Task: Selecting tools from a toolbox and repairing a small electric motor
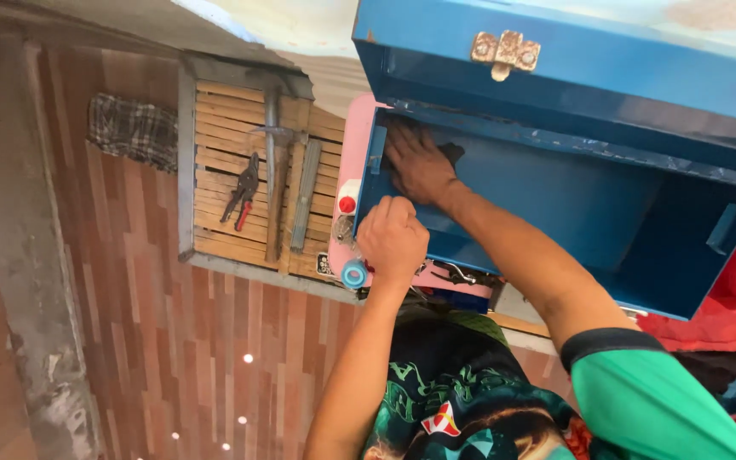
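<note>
Apparently blue toolbox [555,204] runs left-right, open.

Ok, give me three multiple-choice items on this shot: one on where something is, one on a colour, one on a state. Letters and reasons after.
1. Where does the right hand rest?
A. inside the blue metal box
B. on the wooden crate
C. on the checked cloth

2. What colour is the board under the box?
A. yellow
B. pink
C. black

3. How does the left hand appear?
A. flat and spread
B. closed in a fist
C. pointing with one finger

Answers:
1 A, the palm lies flat against the box's inner wall.
2 B, a pink edge shows at the box's left side.
3 B, the fingers are curled in by the box's left edge; what they grip cannot be seen.
</note>
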